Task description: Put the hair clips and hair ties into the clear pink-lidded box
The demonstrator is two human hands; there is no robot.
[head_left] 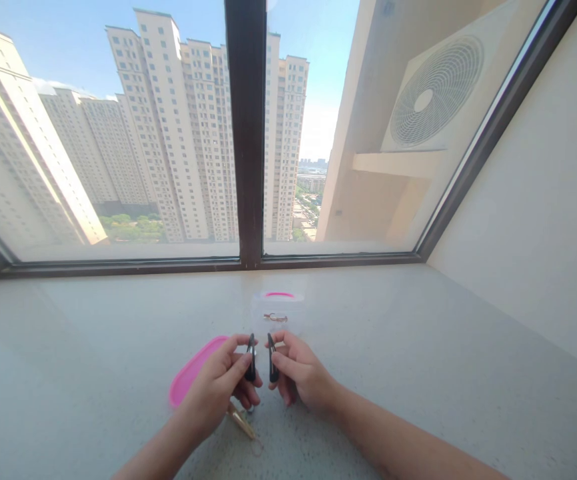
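My left hand (221, 393) pinches a black hair clip (251, 358) upright between thumb and fingers. My right hand (301, 375) pinches a second black hair clip (271, 358) the same way, right beside the first. Both hands hover just above the pale stone sill (418, 347). Behind them stands a small clear plastic box (276, 313) with a pink edge and a small item inside. Its pink lid (188, 375) lies flat on the sill, partly under my left hand. A gold hair clip (241, 421) lies on the sill below my left hand.
A large window with a dark frame (245, 133) runs along the back of the sill, with tall buildings and an outdoor fan unit (433, 93) beyond. A white wall (543, 200) closes the right side.
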